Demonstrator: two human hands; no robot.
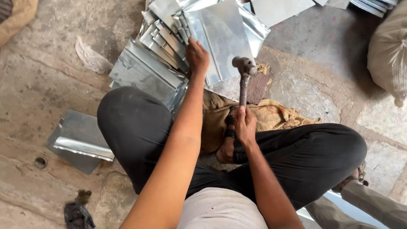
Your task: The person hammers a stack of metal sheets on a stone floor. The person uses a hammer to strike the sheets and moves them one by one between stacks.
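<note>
Here, left hand (197,55) grips metal sheet (220,38), fingertips hidden behind; right hand (245,125) clenched round hammer (244,74) handle.

Rusty hammer (243,78) upright over shiny (creased) metal sheet (222,36)

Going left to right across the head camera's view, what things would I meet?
Folded metal sheet on the floor → left hand on the sheet-metal pile → hammer in the right hand → sack.
</note>
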